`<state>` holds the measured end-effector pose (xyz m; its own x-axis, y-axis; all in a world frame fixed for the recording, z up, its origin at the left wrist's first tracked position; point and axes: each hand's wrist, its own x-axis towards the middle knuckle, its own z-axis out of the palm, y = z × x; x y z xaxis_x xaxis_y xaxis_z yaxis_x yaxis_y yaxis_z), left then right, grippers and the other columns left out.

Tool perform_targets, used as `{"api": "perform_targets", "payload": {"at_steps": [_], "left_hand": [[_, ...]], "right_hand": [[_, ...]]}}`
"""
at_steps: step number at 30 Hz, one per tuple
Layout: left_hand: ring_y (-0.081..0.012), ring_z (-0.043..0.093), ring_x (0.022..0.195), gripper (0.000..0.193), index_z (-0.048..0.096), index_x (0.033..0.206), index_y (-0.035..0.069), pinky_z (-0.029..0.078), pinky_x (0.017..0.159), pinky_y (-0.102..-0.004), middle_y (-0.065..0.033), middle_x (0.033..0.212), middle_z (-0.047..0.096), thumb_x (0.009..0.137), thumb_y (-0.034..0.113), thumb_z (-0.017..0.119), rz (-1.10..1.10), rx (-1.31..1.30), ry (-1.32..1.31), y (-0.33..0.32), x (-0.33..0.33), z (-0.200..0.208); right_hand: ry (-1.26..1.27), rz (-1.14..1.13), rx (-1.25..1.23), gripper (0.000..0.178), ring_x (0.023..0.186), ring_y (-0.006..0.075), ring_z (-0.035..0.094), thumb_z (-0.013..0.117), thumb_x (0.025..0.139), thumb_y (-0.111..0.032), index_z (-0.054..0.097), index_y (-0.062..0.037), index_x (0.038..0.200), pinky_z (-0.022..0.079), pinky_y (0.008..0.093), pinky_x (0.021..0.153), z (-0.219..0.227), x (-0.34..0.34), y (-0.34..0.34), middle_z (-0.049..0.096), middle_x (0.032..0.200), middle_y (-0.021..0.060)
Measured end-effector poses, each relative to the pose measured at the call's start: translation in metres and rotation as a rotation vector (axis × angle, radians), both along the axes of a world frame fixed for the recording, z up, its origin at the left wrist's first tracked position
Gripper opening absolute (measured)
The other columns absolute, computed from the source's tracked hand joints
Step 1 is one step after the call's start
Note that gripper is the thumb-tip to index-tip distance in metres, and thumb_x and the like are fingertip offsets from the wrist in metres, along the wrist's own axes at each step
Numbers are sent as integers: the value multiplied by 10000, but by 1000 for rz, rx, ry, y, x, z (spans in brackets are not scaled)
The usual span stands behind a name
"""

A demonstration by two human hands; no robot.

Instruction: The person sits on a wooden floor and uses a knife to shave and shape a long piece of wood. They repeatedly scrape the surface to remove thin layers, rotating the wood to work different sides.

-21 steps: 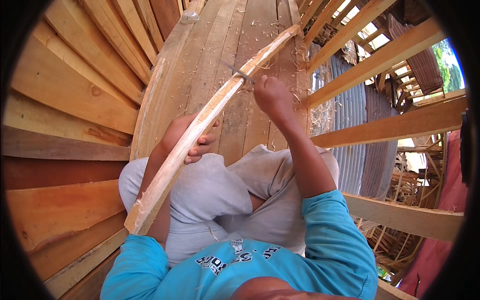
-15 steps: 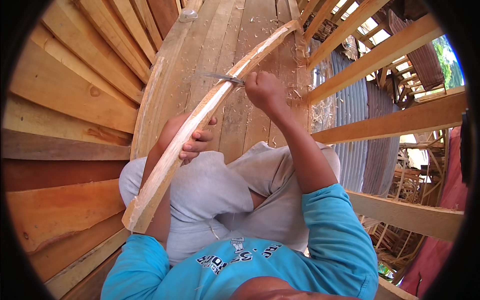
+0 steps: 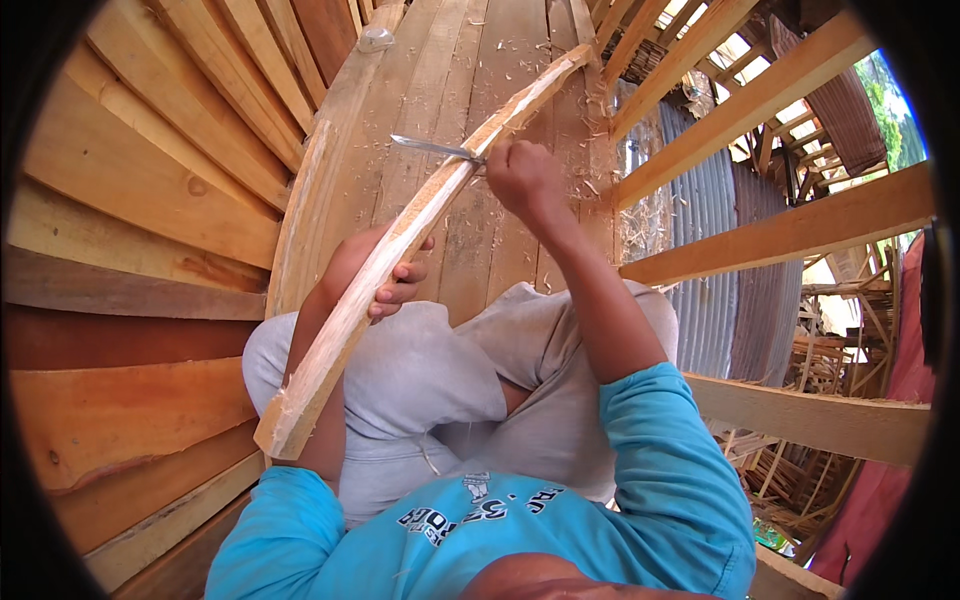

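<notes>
A long, slightly curved piece of wood (image 3: pixel 410 225) slants across my lap, its pale shaved face upward and its thick end near my left upper arm. Wrapped around its lower half from beneath, my left hand (image 3: pixel 392 287) grips it; part of the palm is hidden under the wood. My right hand (image 3: pixel 523 178) is closed in a fist around the handle of a knife (image 3: pixel 428 146). The blade lies across the wood's upper half and its tip sticks out to the left. Most of the handle is hidden by my fingers.
I sit cross-legged on a plank floor (image 3: pixel 400 140) strewn with wood shavings. Slanted boards (image 3: pixel 140 180) line the left. A rail frame (image 3: pixel 780 230) stands at the right, with corrugated metal sheets (image 3: pixel 705 260) beyond. A small clear container (image 3: pixel 376 40) sits at the far left.
The knife blade has turned slightly, with more of it showing left of the wood. The wood's near end has shifted a little up and right.
</notes>
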<state>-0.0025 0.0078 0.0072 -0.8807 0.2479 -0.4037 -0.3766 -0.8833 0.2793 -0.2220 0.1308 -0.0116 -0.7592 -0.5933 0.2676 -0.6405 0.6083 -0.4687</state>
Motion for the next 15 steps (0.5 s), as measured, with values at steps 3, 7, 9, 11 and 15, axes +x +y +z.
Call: {"api": "perform_targets", "payload": {"at_steps": [3, 7, 9, 11, 15], "left_hand": [[-108, 421, 389, 361, 455, 1099, 25, 378, 271, -255, -34, 622, 411, 1017, 353, 329, 19, 40, -38, 3, -7, -2], [-111, 424, 394, 361, 449, 1105, 32, 377, 268, -257, -39, 626, 411, 1017, 360, 326, 16, -32, 20, -3, 2, -5], [-113, 423, 393, 358, 449, 1103, 34, 376, 268, -258, -41, 627, 411, 1014, 357, 324, 16, -14, 17, -2, 2, -6], [-115, 420, 390, 355, 453, 1095, 33, 375, 267, -258, -41, 627, 408, 1011, 351, 320, -4, 85, -4, 7, -1, -1], [-123, 427, 391, 361, 457, 1087, 31, 391, 272, -266, -39, 624, 402, 1011, 345, 295, -29, -15, 47, 6, 0, -5]], "right_hand": [[69, -41, 6, 462, 677, 437, 648, 426, 895, -302, 660, 17, 657, 519, 511, 644, 1, 0, 0, 645, 684, 246], [-93, 21, 151, 456, 682, 449, 646, 426, 894, -304, 659, 30, 689, 518, 523, 652, 27, 48, -3, 655, 711, 240], [34, 67, 43, 469, 703, 451, 649, 413, 905, -309, 661, 33, 701, 517, 529, 677, 17, 16, 1, 656, 727, 248], [-60, -113, 28, 467, 710, 448, 647, 401, 920, -307, 660, 24, 716, 518, 523, 705, -7, -33, 6, 660, 754, 246], [8, -49, 51, 451, 744, 458, 644, 397, 918, -303, 680, -1, 737, 518, 515, 728, -24, -25, 5, 663, 788, 251]]}}
